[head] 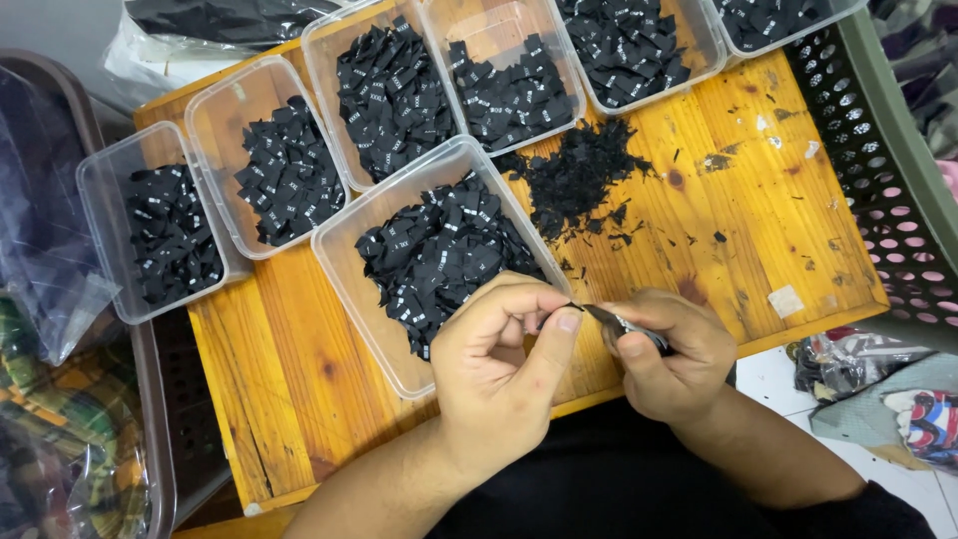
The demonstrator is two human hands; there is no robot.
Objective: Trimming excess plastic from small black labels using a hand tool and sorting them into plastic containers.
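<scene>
A small black label sits pinched between the thumb and forefinger of the left hand, just at the tip of a dark small cutting tool gripped in the closed right hand. The label is mostly hidden by the fingertips, and the tool's handle is buried in the fist, so its kind is hard to tell. Both hands hover over the near edge of the wooden bench. Just beyond the left hand stands a clear tub of black labels; a loose heap of black scraps lies further back. Other tubs along the top are cut off.
</scene>
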